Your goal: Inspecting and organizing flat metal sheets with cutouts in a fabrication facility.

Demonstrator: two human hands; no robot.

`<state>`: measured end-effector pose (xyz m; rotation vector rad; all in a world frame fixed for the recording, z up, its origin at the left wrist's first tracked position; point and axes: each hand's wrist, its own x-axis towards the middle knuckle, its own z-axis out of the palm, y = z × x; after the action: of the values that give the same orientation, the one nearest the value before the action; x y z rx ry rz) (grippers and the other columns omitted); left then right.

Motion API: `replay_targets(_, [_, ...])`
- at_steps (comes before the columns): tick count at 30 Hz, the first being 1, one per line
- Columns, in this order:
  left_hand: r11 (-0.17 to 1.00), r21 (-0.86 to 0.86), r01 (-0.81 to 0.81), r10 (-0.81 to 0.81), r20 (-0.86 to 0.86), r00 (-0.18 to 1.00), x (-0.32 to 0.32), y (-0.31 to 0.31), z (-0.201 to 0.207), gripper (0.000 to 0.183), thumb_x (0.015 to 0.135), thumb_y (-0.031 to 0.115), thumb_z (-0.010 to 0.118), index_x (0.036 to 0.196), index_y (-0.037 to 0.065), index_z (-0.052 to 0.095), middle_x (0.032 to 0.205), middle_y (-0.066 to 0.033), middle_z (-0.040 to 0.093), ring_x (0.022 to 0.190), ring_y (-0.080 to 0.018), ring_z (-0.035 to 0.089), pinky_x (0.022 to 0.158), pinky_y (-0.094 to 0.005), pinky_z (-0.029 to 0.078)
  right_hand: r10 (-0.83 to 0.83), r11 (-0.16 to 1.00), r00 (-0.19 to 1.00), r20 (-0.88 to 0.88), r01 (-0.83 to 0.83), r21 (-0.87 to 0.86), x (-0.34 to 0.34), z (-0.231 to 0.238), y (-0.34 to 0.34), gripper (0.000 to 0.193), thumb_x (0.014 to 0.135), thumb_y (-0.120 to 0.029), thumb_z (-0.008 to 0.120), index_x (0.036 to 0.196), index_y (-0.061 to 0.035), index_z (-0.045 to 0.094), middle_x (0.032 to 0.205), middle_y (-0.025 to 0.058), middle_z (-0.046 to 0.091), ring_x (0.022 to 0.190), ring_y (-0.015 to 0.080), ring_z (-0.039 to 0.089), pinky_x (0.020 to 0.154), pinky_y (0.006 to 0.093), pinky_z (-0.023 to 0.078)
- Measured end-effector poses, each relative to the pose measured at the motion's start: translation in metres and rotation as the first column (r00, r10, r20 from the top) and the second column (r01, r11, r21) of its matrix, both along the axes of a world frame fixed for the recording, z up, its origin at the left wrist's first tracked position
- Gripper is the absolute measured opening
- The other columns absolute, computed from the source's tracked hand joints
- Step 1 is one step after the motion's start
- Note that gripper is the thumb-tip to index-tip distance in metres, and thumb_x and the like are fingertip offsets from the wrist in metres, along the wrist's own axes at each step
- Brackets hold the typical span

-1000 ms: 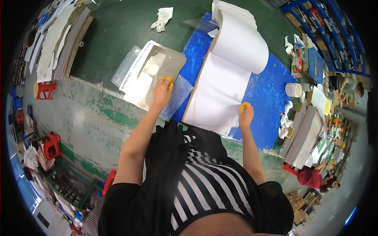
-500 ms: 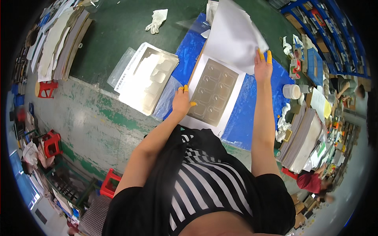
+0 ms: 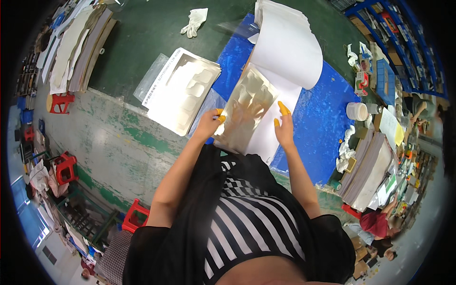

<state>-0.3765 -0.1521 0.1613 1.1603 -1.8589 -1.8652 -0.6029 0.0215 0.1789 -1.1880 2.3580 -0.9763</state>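
A thin, shiny metal-coloured sheet with rounded outlines point(image 3: 249, 107) is lifted at a tilt over white paper point(image 3: 273, 126). My left hand point(image 3: 208, 124) pinches its left edge between thumb and finger, yellow covers on the fingertips. Beside the sheet's right edge is my right hand point(image 3: 285, 130), also with yellow fingertip covers, thumb and fingers apart and holding nothing. Beyond the sheet, a large white paper leaf point(image 3: 287, 45) is folded back and curls over. To the left lies a stack of similar shiny sheets point(image 3: 183, 92) with a printed white margin.
Under the papers lies a blue mat point(image 3: 327, 118) on the green table point(image 3: 142, 28). A white glove point(image 3: 194, 23) rests at the back. On the right stand a white tub point(image 3: 356, 111), a blue bin point(image 3: 384, 81) and stacked boards point(image 3: 363, 168). Thick stacked sheets point(image 3: 88, 52) fill the far left.
The shiny sheet has come up off the white paper, held in my left hand. My right hand has let go of the folded-back leaf and moved down and left beside the sheet.
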Motion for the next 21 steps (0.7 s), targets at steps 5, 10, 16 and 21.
replay_targets(5, [0.840,0.540,-0.047,0.086,-0.048,0.995,0.000,-0.002,0.073,0.045,0.082,0.005,0.058,0.126,0.004,0.043,0.084,-0.0032,0.058,0.065,-0.0046,0.049,0.055,-0.0199,0.039,0.260,0.966,0.928,-0.267,-0.247,0.082,0.024,0.041,-0.006,0.055,0.071,0.007,0.057,0.124,-0.0060,0.046,0.126,0.0160,0.045,0.118,0.0335,0.040,0.099,0.0382,0.033])
replay_targets(10, [0.797,0.600,-0.062,0.272,-0.266,0.925,0.012,-0.009,0.128,0.043,0.088,0.017,0.053,0.127,0.003,0.043,0.088,-0.0055,0.058,0.075,-0.0098,0.055,0.064,-0.0224,0.044,0.155,0.968,0.816,0.557,-0.014,-0.250,0.032,0.064,-0.021,0.034,0.082,-0.013,0.052,0.114,-0.0008,0.056,0.109,0.0111,0.059,0.106,0.0220,0.054,0.092,0.0312,0.040])
replay_targets(16, [0.996,0.006,-0.085,0.084,-0.239,0.967,0.035,-0.022,0.103,0.046,0.093,0.028,0.043,0.129,0.000,0.038,0.124,-0.0099,0.048,0.109,-0.0163,0.047,0.095,-0.0269,0.033,0.026,0.863,0.882,0.470,0.217,-0.457,0.050,0.086,-0.051,0.025,0.083,-0.018,0.065,0.097,0.0000,0.055,0.092,0.0037,0.061,0.078,0.0082,0.054,0.070,0.0227,0.044])
replay_targets(21, [0.984,0.163,-0.072,0.106,-0.213,0.971,0.038,-0.014,0.084,0.042,0.091,0.018,0.049,0.127,-0.001,0.040,0.110,-0.0072,0.053,0.094,-0.0110,0.051,0.084,-0.0237,0.040,0.100,0.896,0.694,0.713,0.249,-0.368,0.059,0.076,-0.072,0.026,0.085,-0.019,0.062,0.101,-0.0010,0.052,0.086,0.0007,0.058,0.075,0.0072,0.052,0.069,0.0224,0.044])
